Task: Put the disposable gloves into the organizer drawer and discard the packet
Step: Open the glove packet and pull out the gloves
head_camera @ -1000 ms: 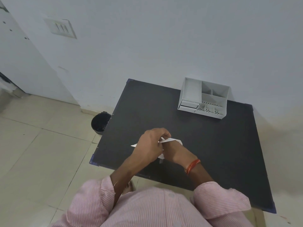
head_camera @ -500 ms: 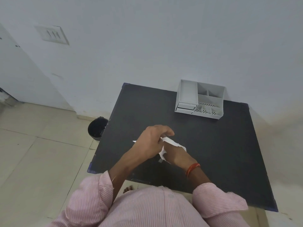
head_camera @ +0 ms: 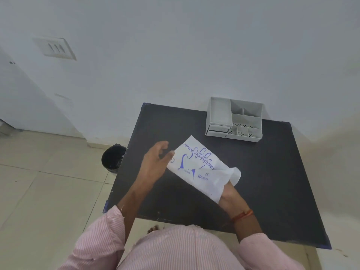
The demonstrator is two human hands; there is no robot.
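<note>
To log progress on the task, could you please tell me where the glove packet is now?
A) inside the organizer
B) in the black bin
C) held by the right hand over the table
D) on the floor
C: the right hand grips the packet by its near end over the table.

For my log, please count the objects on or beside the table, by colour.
White: 1, the printed plastic glove packet
Grey: 1, the plastic compartment organizer
Black: 1, the round bin on the floor
Total: 3
</note>
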